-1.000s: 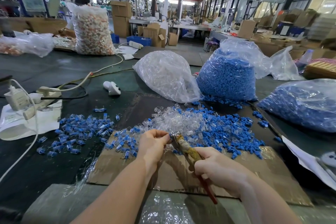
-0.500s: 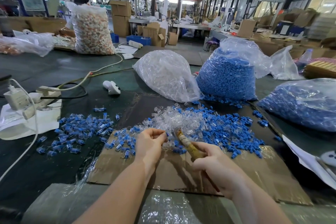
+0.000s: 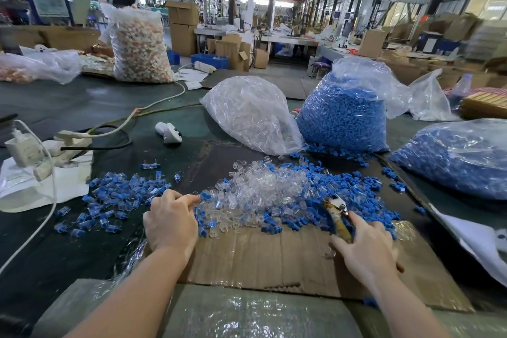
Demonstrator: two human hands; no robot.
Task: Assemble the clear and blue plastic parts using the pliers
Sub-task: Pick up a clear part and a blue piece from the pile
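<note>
Here two hands, one pliers.

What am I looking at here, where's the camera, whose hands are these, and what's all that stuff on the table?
There is no machine here: a person wears one camera on the head, looking forward and down at their own two bare hands.

The left hand reaches into loose small parts, its fingertips at a blue piece. The right hand holds the pliers, tips pointing away into the pile.

A flat sheet of cardboard carries a heap of clear parts mixed with blue parts. Further left lies a pile of joined clear-and-blue pieces. Behind stand a bag of clear parts and a bag of blue parts.
</note>
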